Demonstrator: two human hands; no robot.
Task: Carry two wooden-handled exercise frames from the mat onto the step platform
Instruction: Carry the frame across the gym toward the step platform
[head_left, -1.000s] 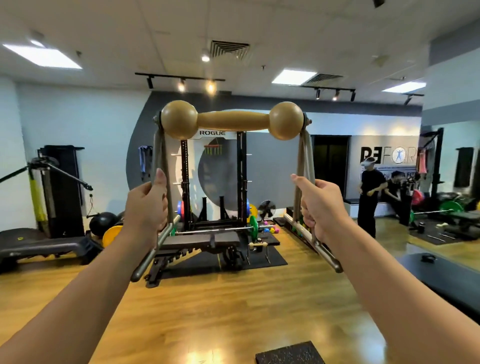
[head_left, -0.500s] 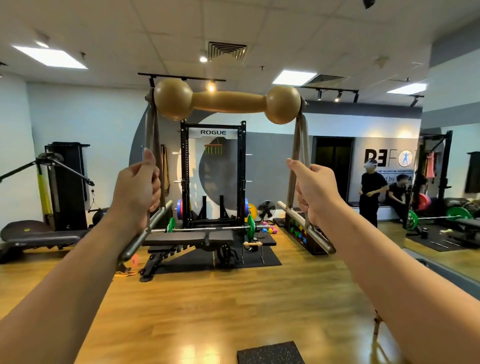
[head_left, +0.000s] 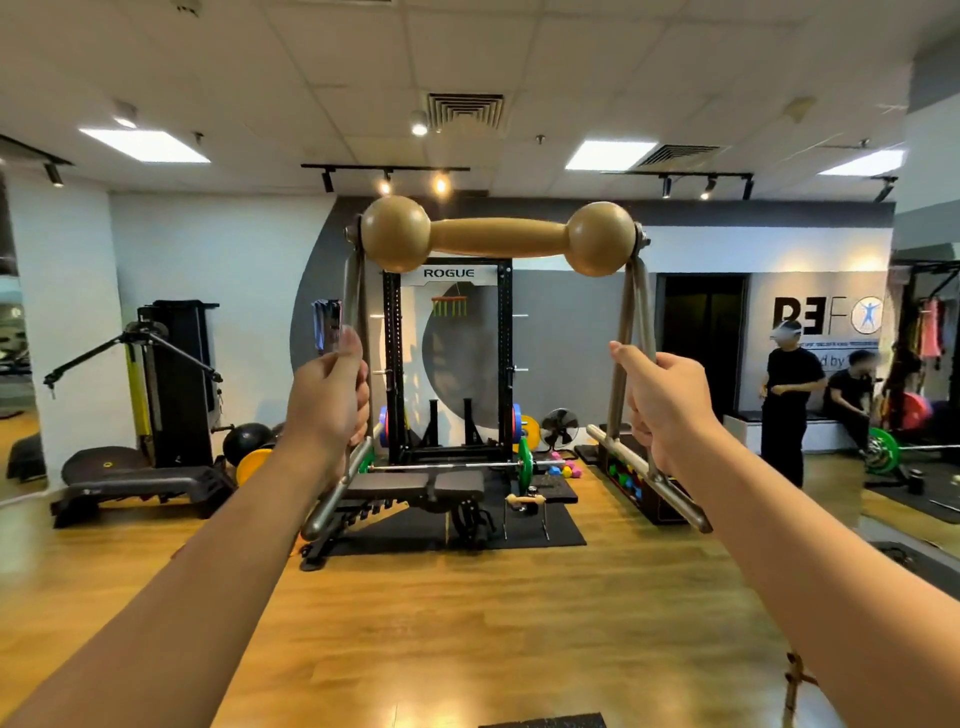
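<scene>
I'm looking across a gym with a wooden floor (head_left: 467, 623) shining under ceiling panel lights (head_left: 145, 145) and track spotlights (head_left: 387, 184). A black rack (head_left: 447, 364) is standing against the grey-and-white back wall (head_left: 208, 270), with a bench (head_left: 415, 488) and a loaded barbell (head_left: 467, 465) sitting on a dark mat (head_left: 550, 525) in front. A cable machine (head_left: 161, 379) is standing at left. Two people in black (head_left: 792, 395) are waiting by a dark doorway (head_left: 701, 338) at right.
</scene>
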